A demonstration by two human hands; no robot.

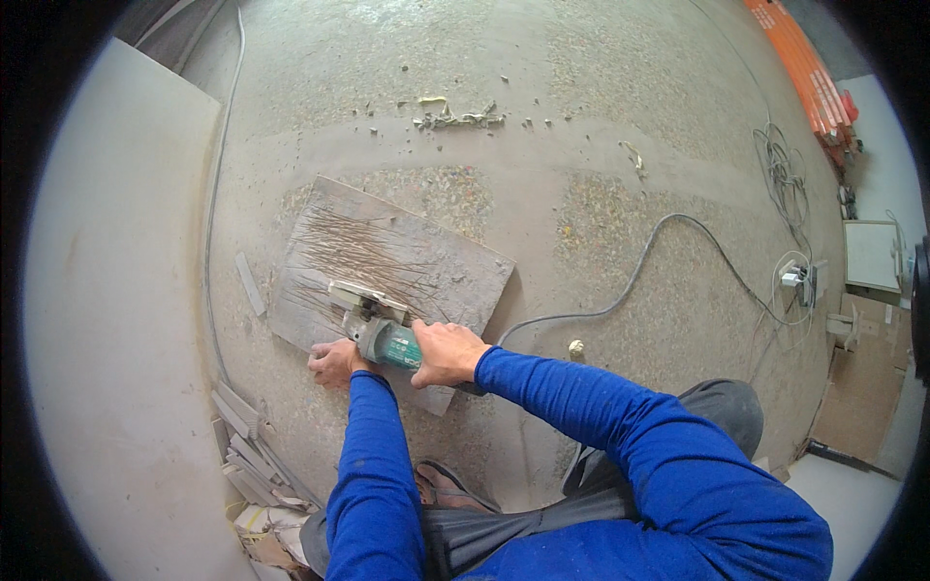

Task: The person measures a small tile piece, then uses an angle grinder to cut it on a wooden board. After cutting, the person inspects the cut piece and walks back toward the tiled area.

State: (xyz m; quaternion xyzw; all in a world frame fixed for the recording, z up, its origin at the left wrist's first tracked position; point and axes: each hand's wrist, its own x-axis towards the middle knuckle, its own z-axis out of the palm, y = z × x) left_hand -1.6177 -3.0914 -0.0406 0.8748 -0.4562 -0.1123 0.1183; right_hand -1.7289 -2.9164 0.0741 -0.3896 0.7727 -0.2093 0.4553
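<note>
A green and grey angle grinder (pixel 392 344) is held low over a grey rectangular board (pixel 465 281) on the floor. My right hand (pixel 448 353) wraps around its body from the right. At the grinder's head, my left hand (pixel 335 364) is closed with curled fingers, close to the board's near left edge. What lies inside that hand is hidden. The pale guard (pixel 368 298) hides most of the disc. Many thin brown score lines (pixel 354 242) cross the dusty board, which lies at a slant.
A grey cable (pixel 630 281) runs from near the grinder toward a socket strip (pixel 799 278) at right. Grey strips (pixel 254 450) are piled at lower left beside a pale panel (pixel 116 290). Rubble (pixel 460 116) lies beyond the board. Long orange pieces (pixel 799 73) stand at far right.
</note>
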